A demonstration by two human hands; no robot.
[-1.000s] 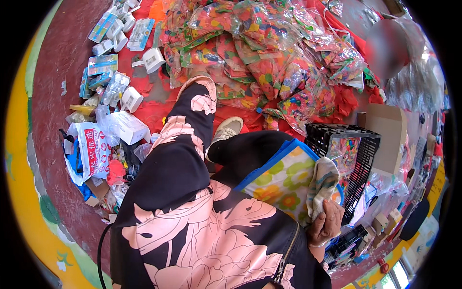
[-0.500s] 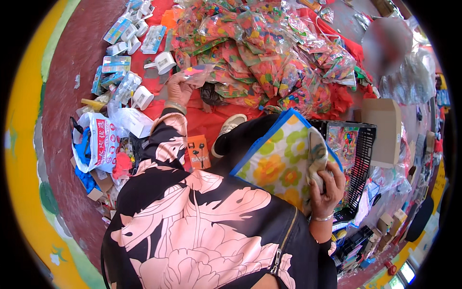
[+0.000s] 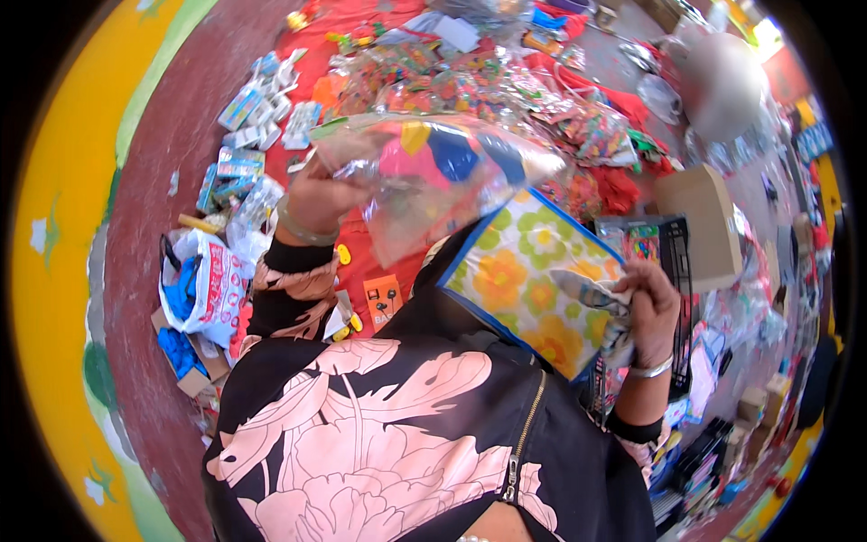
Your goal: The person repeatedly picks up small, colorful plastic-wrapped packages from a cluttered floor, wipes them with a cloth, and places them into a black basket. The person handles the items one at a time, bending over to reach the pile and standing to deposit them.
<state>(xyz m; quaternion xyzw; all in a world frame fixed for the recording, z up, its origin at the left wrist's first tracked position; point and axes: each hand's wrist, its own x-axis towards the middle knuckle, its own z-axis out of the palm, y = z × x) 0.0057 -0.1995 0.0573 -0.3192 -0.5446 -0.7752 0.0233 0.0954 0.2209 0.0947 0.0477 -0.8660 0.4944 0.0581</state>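
My left hand [image 3: 321, 199] is closed on one end of a clear plastic packet [image 3: 433, 158] with pink, yellow and blue colours showing through. The packet is held up in front of the pile and is partly smeared by motion. On my lap lies a floral bag or mat [image 3: 506, 280] with blue edging and orange and green flowers. At its right side my right hand [image 3: 652, 307] grips a crumpled greyish cloth [image 3: 591, 296], its fingers bent around the cloth's edge. Part of the cloth is hidden behind that hand.
A heap of colourful packets [image 3: 397, 81] covers the red sheet [image 3: 298, 41] ahead. White and blue boxed items [image 3: 244, 167] line the left, above a printed carrier bag [image 3: 212, 285]. An orange box [image 3: 382, 294] lies near my lap. Right, a black crate [image 3: 677, 334] stands by cardboard [image 3: 700, 226].
My left hand has lifted the packet up off the heap and closer to me. My right hand has moved up and right with the cloth. Small yellow items now show near the orange box.
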